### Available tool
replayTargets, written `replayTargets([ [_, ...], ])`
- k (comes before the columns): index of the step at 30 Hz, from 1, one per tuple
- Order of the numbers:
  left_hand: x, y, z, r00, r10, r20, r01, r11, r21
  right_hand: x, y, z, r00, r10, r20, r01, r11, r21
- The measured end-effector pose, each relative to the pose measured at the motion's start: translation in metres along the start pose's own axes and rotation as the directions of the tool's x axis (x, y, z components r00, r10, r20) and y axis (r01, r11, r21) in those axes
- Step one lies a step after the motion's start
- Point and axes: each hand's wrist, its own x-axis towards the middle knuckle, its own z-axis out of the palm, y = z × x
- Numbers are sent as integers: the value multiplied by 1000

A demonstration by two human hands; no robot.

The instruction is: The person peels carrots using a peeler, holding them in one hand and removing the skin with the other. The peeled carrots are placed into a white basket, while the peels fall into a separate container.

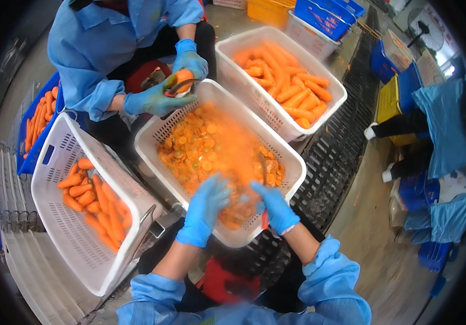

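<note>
My left hand [206, 209], in a blue glove, is over the near end of a white perforated plastic basket [298, 172]. An orange blur hides what, if anything, its fingers hold. In my right hand [279, 211], also gloved, is a knife with a red handle [265, 219]; its curved dark blade [263, 168] points away from me over the basket. Round carrot slices and end pieces [206, 152] fill much of the basket. The same orange blur covers part of them.
Opposite me, a person's gloved hands [155, 97] hold a carrot piece [184, 77] and a curved knife [186, 84]. Whole carrots lie in a tilted white basket [54, 211] at left, a white basket [241, 44] beyond, and a blue crate [25, 160]. A slotted black floor grate [330, 162] runs along the right.
</note>
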Motion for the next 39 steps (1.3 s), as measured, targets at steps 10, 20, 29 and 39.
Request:
replayTargets([
  [10,-6,4,24,971,155,181,-199,946,257,68,-149,-15,878,-441,-185,377,876,-300],
  [20,-48,47,-11,874,399,277,-484,767,422,-41,93,15,985,41,168,169,-33,-985],
  [29,-107,151,-199,641,767,-35,-365,345,865,-4,104,20,922,-77,379,347,-265,-899],
  [39,-60,123,-285,961,213,-176,222,-218,950,-10,84,39,898,-146,416,392,-166,-905],
])
